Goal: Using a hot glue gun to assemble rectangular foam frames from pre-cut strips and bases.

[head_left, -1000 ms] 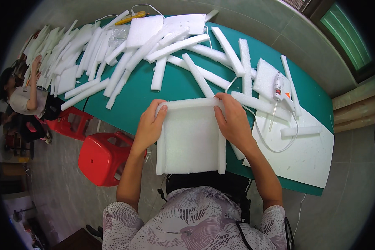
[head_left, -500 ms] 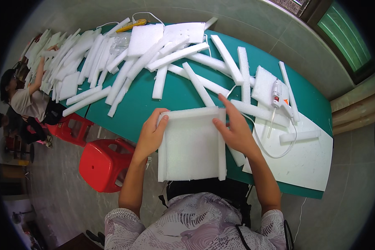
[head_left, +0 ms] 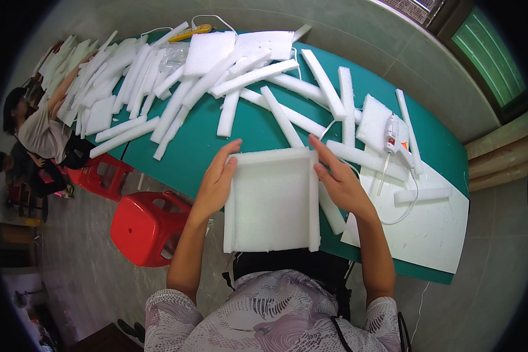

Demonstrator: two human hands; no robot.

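In front of my body is a shallow square white foam tray (head_left: 273, 202), with raised foam strips along its far, left and right sides. My left hand (head_left: 217, 182) lies along the tray's left strip, with fingers stretched out flat and the thumb beside the upper corner. At the upper right corner is my right hand (head_left: 337, 182), its fingers extended and slightly apart, the thumb close to the right strip. Neither hand wraps around the tray. Whether the palms press on its sides is hard to see.
A green table (head_left: 249, 126) carries several loose foam strips (head_left: 283, 117). On the right a hot glue gun (head_left: 391, 138) rests on a foam block, near a white board (head_left: 419, 234). A yellow utility knife (head_left: 190, 32) lies at the back. Red stools (head_left: 138, 229) stand left; another person (head_left: 41, 132) reaches over foam pieces.
Both thumbs have come off the tray's inner face, and my left fingers have straightened upward. My right hand has shifted slightly right. The other person's arm now reaches farther over the foam.
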